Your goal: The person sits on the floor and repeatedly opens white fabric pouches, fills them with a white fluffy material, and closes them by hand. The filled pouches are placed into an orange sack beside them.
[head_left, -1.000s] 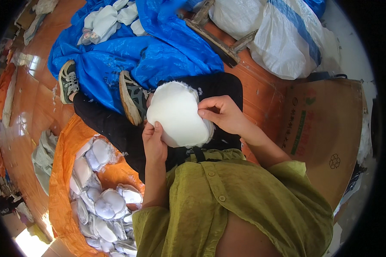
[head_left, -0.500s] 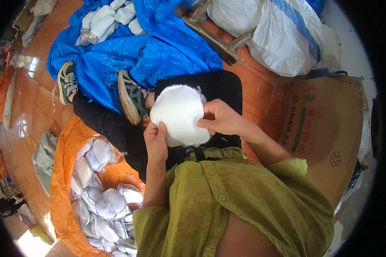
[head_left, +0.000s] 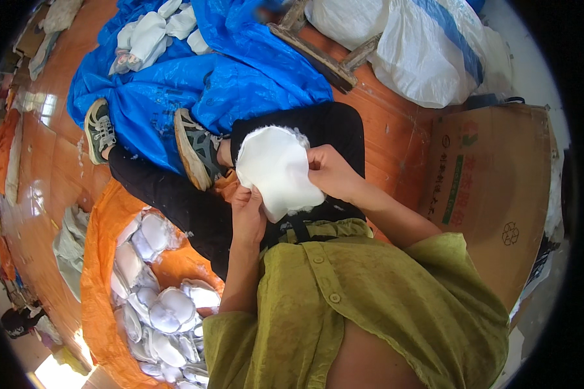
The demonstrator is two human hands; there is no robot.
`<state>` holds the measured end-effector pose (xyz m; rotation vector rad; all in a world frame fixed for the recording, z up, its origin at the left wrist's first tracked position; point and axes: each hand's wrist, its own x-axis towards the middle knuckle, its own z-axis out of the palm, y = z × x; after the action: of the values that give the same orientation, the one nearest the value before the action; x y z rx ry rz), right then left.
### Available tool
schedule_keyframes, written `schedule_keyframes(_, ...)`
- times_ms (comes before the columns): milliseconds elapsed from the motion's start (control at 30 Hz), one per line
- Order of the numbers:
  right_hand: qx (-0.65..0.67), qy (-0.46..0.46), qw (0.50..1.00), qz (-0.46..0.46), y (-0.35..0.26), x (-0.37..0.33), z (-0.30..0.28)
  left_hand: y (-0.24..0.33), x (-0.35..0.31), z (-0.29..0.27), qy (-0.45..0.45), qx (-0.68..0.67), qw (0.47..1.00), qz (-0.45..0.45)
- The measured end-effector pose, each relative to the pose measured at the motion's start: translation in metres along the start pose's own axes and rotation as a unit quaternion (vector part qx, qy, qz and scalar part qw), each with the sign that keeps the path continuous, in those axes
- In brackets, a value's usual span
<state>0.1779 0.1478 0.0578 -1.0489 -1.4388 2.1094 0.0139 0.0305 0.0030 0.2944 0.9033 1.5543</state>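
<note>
Both hands pinch the white foam pad (head_left: 276,170): left hand (head_left: 248,214) at its seven o'clock edge, right hand (head_left: 331,174) at three, spreading it flat over the lap.

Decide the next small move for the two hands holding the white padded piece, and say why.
Probably drop the white rounded foam pad onto the orange sheet at the person's left. The left hand grips its lower edge and the right hand its side, while similar white pads lie heaped there.
</note>
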Motion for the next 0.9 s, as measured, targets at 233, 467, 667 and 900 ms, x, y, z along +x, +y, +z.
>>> schedule_keyframes(233, -0.412, -0.011, 0.907, -0.086, 0.003, 0.004, -0.001, 0.006, 0.011, -0.009, 0.103, 0.437, 0.891, -0.072)
schedule_keyframes(467, -0.500, -0.058, 0.863, -0.048, 0.015, 0.006, 0.001, 0.002, 0.002, 0.056, 0.027, 0.476, 0.878, 0.041)
schedule_keyframes(667, -0.500, -0.095, 0.860, -0.033, 0.021, -0.002, -0.006, -0.011, 0.014, 0.053, 0.023, 0.605, 0.796, 0.007)
schedule_keyframes(900, -0.273, -0.126, 0.949, 0.091, 0.010, -0.005, -0.022, -0.001, 0.021, 0.048, 0.006, 0.485, 0.874, -0.028)
